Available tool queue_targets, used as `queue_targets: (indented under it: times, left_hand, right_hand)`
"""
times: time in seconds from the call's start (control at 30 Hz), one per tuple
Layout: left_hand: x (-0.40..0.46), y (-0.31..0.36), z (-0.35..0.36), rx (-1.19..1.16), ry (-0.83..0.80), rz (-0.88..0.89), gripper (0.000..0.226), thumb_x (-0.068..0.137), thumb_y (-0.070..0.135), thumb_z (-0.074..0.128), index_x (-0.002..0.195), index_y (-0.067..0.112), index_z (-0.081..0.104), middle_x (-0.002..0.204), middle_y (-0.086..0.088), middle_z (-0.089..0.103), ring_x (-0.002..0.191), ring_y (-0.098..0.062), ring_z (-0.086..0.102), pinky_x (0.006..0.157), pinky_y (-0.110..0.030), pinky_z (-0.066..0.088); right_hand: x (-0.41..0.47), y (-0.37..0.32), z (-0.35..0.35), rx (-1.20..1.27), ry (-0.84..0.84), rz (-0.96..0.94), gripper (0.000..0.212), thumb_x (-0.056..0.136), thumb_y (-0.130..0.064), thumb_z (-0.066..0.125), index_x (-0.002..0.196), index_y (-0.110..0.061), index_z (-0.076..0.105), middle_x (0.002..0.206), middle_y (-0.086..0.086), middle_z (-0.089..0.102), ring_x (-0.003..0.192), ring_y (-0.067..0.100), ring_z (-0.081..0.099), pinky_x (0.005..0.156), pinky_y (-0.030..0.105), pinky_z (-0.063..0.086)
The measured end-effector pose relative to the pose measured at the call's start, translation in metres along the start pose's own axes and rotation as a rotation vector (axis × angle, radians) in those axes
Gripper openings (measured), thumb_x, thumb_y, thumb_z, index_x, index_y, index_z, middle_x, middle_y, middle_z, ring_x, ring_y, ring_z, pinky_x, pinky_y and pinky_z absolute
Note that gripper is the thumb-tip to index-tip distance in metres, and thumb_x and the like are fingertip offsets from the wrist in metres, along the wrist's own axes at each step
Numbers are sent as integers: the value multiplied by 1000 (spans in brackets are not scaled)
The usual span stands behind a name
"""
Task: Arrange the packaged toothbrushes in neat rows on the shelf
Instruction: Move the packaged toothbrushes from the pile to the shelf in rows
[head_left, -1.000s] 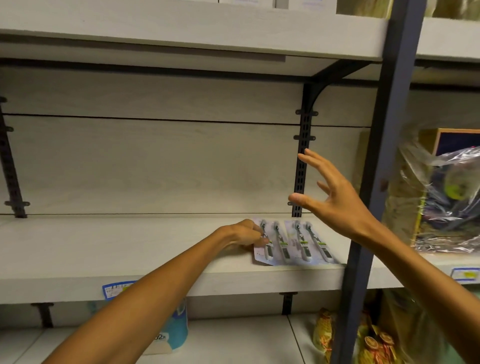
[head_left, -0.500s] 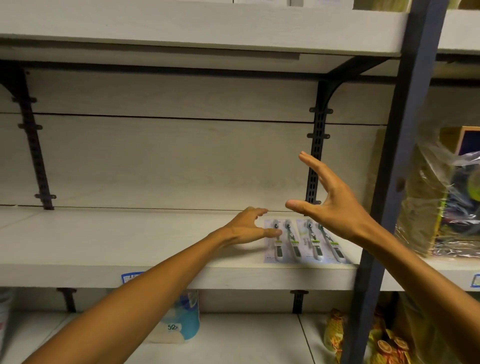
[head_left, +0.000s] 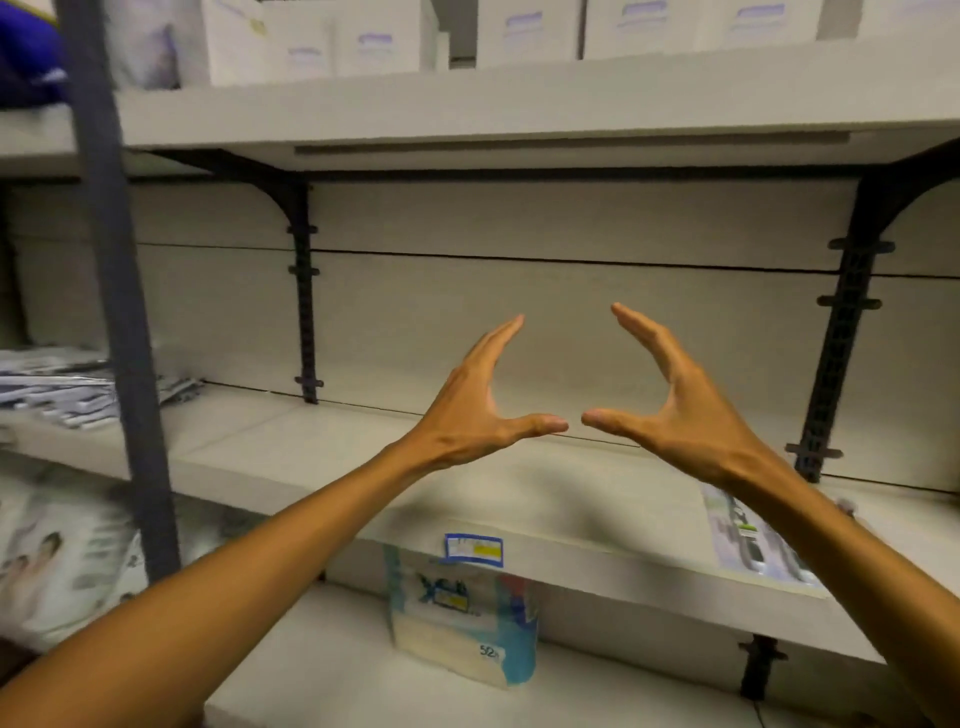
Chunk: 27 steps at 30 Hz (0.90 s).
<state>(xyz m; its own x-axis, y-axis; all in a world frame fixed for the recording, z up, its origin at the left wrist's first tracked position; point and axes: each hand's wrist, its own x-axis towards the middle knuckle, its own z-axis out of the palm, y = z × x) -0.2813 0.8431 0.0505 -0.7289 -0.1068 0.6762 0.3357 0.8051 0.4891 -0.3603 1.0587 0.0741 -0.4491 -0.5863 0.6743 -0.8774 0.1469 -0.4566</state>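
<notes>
Above the shelf (head_left: 363, 467) I am holding my left hand (head_left: 475, 410) and right hand (head_left: 670, 410) wide, empty; toothbrush packs (head_left: 748, 540), blurred, seemingly lying rightward; fetching more is probably coming next.

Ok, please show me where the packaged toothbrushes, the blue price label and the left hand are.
packaged toothbrushes (head_left: 748, 540): head view, on the pack's flat front beside the right forearm.
blue price label (head_left: 474, 549): head view, on its middle, at the shelf's front edge.
left hand (head_left: 475, 410): head view, on the back of the hand.
</notes>
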Motion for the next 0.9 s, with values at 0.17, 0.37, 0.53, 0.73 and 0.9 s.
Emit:
queue_targets:
  times: [0.17,0.37,0.53,0.73,0.9]
  left_hand:
    - [-43,-30,-95,121,94,10,113,62,68,69,151,30,10,158,11,12,144,-10,17,114,-49,29]
    - [-115,-65,-214,224,184,-3,113,65,61,74,151,33,6,158,17,6,144,-8,13,115,-48,26]
    - [-179,-100,-307,232,262,-81,115,57,68,69,149,40,6,157,17,7,143,-7,15,114,-43,24]
    - [-252,-138,-401,197,380,-265,117,49,76,68,147,44,13,157,12,14,141,-20,25,110,-42,30]
    - [-299,-161,-467,242,447,-345,121,46,81,67,148,42,15,157,12,16,135,-9,26,107,-32,29]
  right_hand:
    - [28,-58,70,27,-44,-84,109,59,-64,71,150,-37,17,157,-14,19,134,0,20,107,28,23]
    - [53,-151,166,95,-82,-141,111,56,-68,68,149,-36,18,157,-12,21,141,10,23,107,30,25]
    - [75,-226,249,132,-106,-178,107,60,-66,70,149,-37,18,157,-11,21,142,13,23,108,33,24]
    - [98,-295,328,204,-168,-223,106,63,-62,73,149,-37,18,157,-11,21,142,14,24,108,35,26]
    - [122,-337,379,262,-208,-240,104,63,-60,74,148,-41,17,157,-11,20,143,17,23,110,44,27]
